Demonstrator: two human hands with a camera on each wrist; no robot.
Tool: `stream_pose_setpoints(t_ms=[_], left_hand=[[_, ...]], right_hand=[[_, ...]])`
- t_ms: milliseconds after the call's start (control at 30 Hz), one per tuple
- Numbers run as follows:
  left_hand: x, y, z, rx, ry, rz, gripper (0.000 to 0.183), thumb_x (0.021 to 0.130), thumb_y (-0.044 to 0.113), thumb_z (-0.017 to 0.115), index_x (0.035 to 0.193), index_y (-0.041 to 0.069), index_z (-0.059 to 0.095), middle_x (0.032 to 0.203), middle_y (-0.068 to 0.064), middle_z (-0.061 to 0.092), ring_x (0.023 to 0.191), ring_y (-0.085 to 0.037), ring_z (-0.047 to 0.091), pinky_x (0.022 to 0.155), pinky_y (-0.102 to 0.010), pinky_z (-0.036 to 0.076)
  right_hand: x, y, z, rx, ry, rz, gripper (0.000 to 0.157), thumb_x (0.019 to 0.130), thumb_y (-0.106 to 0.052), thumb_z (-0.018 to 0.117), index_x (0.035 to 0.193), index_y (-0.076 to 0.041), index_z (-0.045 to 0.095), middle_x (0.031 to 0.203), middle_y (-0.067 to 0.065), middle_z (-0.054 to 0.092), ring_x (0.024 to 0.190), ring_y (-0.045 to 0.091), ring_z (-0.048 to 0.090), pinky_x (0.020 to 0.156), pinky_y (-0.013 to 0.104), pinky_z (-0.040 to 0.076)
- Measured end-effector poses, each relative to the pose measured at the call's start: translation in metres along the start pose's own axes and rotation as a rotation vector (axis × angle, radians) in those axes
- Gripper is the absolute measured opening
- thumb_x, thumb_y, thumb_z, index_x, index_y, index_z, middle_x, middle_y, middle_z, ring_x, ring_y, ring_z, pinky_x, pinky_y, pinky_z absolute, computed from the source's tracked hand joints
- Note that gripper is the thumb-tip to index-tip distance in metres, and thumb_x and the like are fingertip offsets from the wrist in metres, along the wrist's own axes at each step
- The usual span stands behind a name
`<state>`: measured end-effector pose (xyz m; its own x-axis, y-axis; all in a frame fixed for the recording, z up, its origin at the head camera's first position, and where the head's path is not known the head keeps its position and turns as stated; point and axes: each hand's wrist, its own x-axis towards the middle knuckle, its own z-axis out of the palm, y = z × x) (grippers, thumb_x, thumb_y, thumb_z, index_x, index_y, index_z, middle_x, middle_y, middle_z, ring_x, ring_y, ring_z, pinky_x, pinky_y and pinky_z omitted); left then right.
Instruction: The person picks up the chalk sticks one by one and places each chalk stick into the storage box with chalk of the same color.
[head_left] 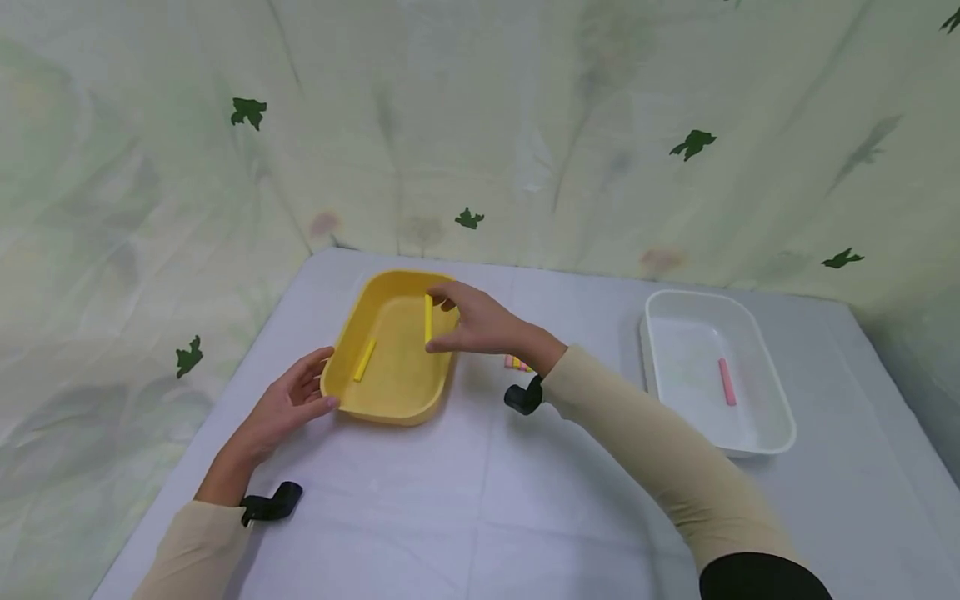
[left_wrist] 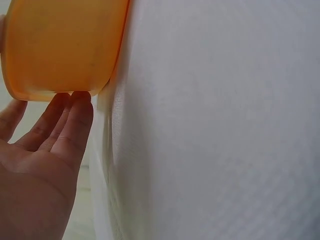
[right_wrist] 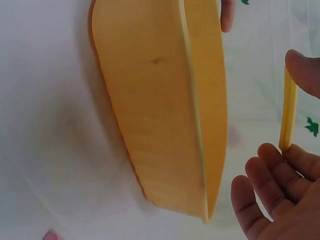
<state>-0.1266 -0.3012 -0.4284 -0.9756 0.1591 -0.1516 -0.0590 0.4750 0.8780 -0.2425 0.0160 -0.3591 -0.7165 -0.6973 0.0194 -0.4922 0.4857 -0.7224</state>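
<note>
One yellow tray [head_left: 401,375], one white tray [head_left: 682,371], two yellow sticks [head_left: 364,360], one pink stick [head_left: 727,382]
A further cluster of pink and yellow sticks [head_left: 516,362] is partly hidden and too small to count; also one left hand [head_left: 288,396], one right hand [head_left: 480,321], two sleeves [head_left: 198,537], two wrist cameras [head_left: 279,502], one table [head_left: 397,500], five whole green leaf shapes [head_left: 694,144] and two cut off at the head view's edges.

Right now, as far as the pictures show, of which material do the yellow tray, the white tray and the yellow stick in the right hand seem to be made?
Yellow tray: probably smooth plastic; in the left wrist view its wall looks slightly translucent.
White tray: likely plastic, somewhat glossy, with soft highlights inside.
Yellow stick: dull, without clear highlights; chalk or plastic, I cannot tell.
</note>
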Motion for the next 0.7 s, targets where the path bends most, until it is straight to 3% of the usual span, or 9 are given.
stream_pose_setpoints(t_ms=[233,433,700], left_hand=[[0.001,0.000,-0.001,-0.002,0.003,0.017,0.079,0.093,0.022,0.069,0.157,0.014,0.023,0.159,-0.020,0.032,0.132,-0.010,0.045,0.091,-0.002,0.043],[-0.003,0.003,-0.001,-0.001,0.011,-0.001,0.079,0.094,0.024,0.069,0.158,0.016,0.022,0.159,-0.019,0.032,0.139,-0.032,0.041,0.090,-0.002,0.042],[-0.001,0.002,0.000,-0.013,-0.007,-0.001,0.079,0.095,0.022,0.067,0.158,0.016,0.021,0.160,-0.020,0.030,0.139,-0.033,0.040,0.090,-0.002,0.043]], right_hand=[[0.016,-0.011,0.014,0.035,-0.074,0.006,0.080,0.083,-0.031,0.077,0.148,-0.003,0.041,0.143,0.012,0.053,0.131,0.030,0.052,0.110,0.037,0.043],[0.031,-0.017,0.030,0.024,-0.100,-0.002,0.079,0.083,-0.031,0.077,0.147,-0.003,0.041,0.144,0.012,0.052,0.130,0.029,0.053,0.110,0.035,0.044],[0.037,-0.023,0.043,-0.037,-0.093,0.016,0.079,0.083,-0.034,0.078,0.147,-0.004,0.042,0.142,0.010,0.054,0.127,0.022,0.054,0.109,0.030,0.045]])
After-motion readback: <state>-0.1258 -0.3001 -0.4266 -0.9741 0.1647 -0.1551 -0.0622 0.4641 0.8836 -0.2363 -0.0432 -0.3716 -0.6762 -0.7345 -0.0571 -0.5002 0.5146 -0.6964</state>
